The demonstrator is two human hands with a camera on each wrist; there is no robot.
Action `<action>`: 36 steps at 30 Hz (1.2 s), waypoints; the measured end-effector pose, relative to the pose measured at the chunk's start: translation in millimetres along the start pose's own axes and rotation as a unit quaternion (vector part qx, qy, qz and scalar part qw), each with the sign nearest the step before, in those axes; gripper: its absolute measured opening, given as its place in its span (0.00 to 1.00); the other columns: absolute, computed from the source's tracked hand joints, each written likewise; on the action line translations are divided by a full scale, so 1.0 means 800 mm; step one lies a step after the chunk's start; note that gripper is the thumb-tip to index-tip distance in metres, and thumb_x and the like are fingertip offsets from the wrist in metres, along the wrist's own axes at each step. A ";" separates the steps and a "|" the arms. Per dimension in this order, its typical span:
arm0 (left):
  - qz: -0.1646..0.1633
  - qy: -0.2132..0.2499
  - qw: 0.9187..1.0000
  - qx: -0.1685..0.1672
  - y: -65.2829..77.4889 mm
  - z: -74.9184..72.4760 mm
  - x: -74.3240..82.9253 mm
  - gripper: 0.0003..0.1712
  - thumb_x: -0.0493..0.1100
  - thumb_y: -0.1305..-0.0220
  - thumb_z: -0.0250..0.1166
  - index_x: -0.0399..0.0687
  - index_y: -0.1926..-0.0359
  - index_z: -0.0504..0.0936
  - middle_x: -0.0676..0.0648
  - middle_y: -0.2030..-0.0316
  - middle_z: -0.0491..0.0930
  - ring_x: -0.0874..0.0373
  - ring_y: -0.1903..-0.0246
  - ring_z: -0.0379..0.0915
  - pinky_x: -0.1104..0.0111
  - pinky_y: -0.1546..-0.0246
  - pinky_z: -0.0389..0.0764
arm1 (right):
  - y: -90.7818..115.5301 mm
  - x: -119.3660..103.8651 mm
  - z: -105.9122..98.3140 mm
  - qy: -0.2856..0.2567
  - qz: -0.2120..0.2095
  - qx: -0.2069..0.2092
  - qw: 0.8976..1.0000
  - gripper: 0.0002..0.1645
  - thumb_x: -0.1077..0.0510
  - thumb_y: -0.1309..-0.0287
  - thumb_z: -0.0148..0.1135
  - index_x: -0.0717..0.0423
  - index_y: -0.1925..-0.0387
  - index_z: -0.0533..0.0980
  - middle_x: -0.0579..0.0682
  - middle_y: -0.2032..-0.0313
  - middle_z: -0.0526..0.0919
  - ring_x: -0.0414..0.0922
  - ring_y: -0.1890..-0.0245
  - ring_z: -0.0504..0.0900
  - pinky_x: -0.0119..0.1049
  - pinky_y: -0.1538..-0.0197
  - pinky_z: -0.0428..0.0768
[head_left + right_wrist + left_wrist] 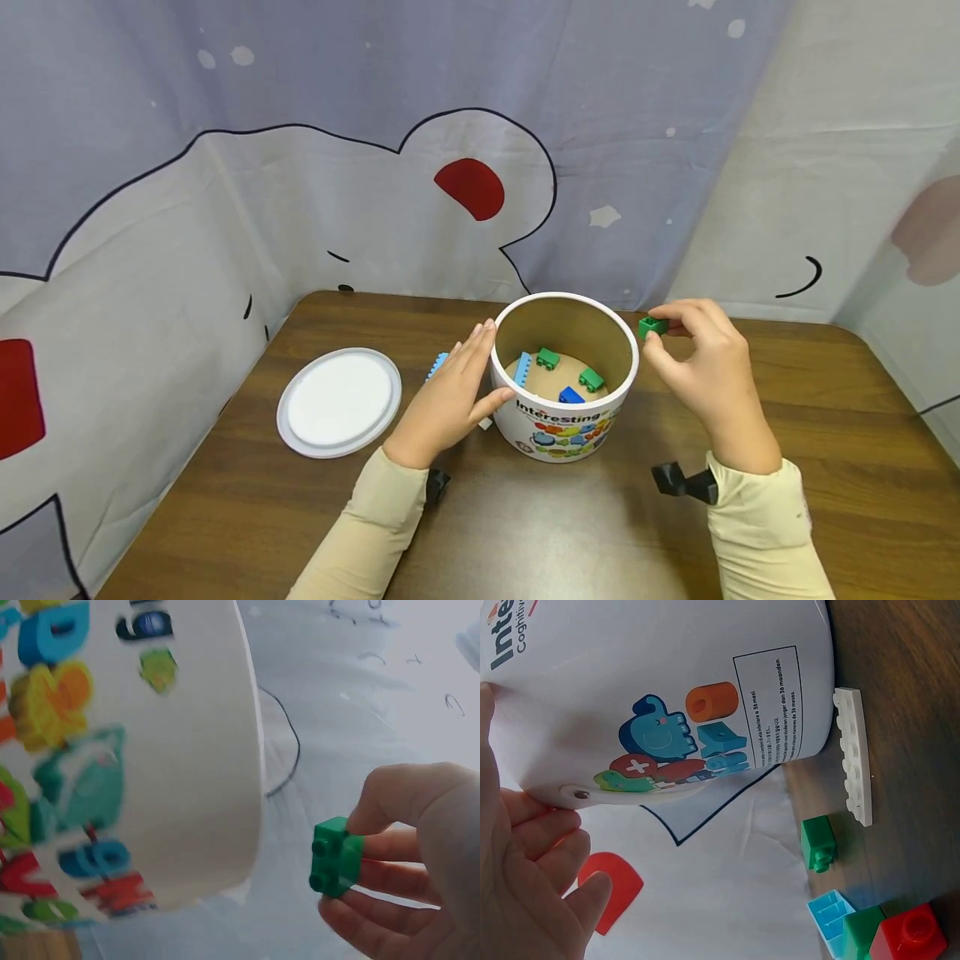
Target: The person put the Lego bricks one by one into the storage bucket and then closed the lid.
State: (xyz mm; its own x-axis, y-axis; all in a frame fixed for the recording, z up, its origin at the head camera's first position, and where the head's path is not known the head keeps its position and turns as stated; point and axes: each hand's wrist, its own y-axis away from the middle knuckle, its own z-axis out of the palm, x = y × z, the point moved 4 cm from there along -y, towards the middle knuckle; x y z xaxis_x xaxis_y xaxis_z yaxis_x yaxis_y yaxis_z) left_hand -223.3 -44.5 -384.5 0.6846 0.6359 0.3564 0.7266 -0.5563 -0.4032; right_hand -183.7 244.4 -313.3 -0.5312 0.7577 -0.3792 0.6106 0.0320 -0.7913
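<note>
A white printed bucket point(564, 429) stands on the table, with two green bricks point(547, 359), a light blue brick point(522, 369) and a blue brick point(571, 395) on its floor. My left hand point(450, 400) rests against the bucket's left side, fingers extended and thumb by the rim. In the left wrist view its fingertips point(570, 819) are close to the handle rivet. Just right of the rim, my right hand point(701, 367) pinches a small green brick point(652, 326) between thumb and fingers. Two studs of that brick point(335, 856) show in the right wrist view.
A round white lid point(339, 402) lies on the table to the left. Beside the bucket, partly hidden by my left hand, are a long white brick point(854, 757), a green brick point(818, 843), a light blue brick point(829, 919) and a red brick point(909, 936). A printed curtain point(360, 208) hangs behind.
</note>
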 end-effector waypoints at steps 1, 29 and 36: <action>0.001 0.001 1.000 0.001 0.000 0.000 0.000 0.50 0.59 0.28 0.62 0.37 0.20 0.49 0.41 0.22 0.51 0.50 0.22 0.46 0.51 0.25 0.54 | 0.000 -0.003 0.002 -0.009 -0.006 0.005 1.000 0.12 0.73 0.51 0.64 0.66 0.62 0.83 0.58 0.61 0.83 0.50 0.63 0.80 0.20 0.53 0.73; 0.004 -0.005 1.000 0.002 0.001 0.001 0.000 0.49 0.60 0.27 0.60 0.38 0.20 0.49 0.41 0.22 0.51 0.50 0.23 0.46 0.51 0.25 0.55 | 0.014 -0.019 0.054 -0.018 -0.016 -0.020 1.000 0.14 0.71 0.45 0.63 0.68 0.55 0.84 0.62 0.54 0.82 0.57 0.53 0.80 0.43 0.49 0.77; 0.007 -0.005 1.000 0.004 0.001 0.000 0.000 0.49 0.60 0.27 0.60 0.38 0.20 0.49 0.41 0.22 0.52 0.51 0.22 0.46 0.51 0.25 0.55 | 0.013 -0.015 0.052 -0.012 -0.022 -0.031 0.999 0.14 0.71 0.44 0.62 0.68 0.56 0.84 0.62 0.54 0.82 0.59 0.51 0.79 0.49 0.47 0.77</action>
State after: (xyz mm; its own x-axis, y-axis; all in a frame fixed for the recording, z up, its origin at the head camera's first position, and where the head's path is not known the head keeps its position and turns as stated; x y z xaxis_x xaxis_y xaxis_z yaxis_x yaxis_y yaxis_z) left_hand -222.3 -44.9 -384.9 0.6934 0.6343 0.3419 0.7170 -0.5607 -0.4141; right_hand -195.3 208.4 -337.1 -0.5716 0.7394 -0.3558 0.6210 0.1064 -0.7766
